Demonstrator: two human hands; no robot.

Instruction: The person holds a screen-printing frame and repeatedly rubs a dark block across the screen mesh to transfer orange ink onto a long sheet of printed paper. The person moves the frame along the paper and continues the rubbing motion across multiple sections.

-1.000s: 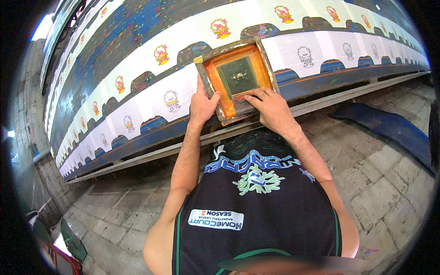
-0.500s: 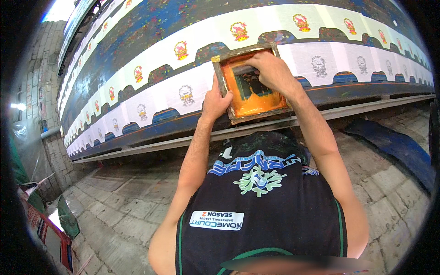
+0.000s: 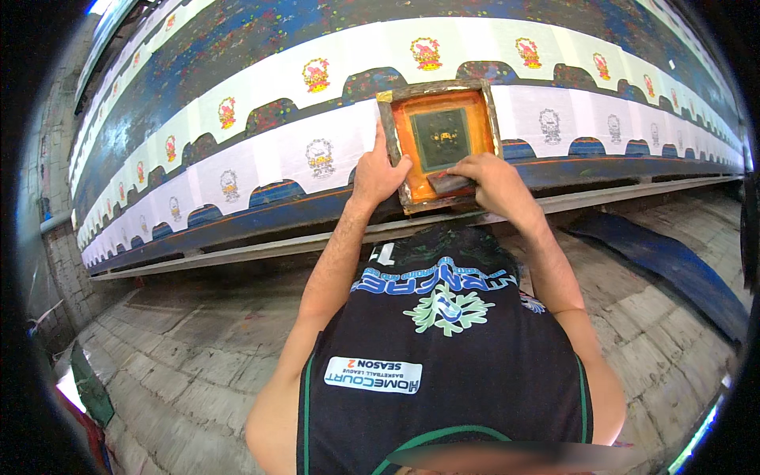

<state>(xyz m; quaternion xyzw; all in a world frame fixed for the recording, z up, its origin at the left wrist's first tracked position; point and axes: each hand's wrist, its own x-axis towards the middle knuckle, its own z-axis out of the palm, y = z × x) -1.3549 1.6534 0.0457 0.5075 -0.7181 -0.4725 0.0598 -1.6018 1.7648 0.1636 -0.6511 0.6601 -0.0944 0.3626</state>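
A square wooden screen frame (image 3: 492, 127) lies on the near row of white fabric pieces (image 3: 526, 119), orange ink around its dark central panel (image 3: 440, 138). My left hand (image 3: 375, 174) grips the frame's left side, thumb on the edge. My right hand (image 3: 499, 186) is closed on a squeegee (image 3: 451, 180) inside the frame, at its near end. Grey printed emblems (image 3: 320, 157) show on the fabric either side of the frame; red and yellow emblems (image 3: 426, 54) run along the row behind.
A long dark paint-spotted printing table (image 3: 214, 47) curves across the view, with a metal rail (image 3: 356, 245) along its front edge. Below are a block floor (image 3: 174, 364) and a long dark blue sheet (image 3: 657, 261) at the right. A green sheet (image 3: 91, 388) is at lower left.
My right hand and squeegee went from the near end to the frame's far side half a second ago, and are now back at the near end. My left hand kept its grip.
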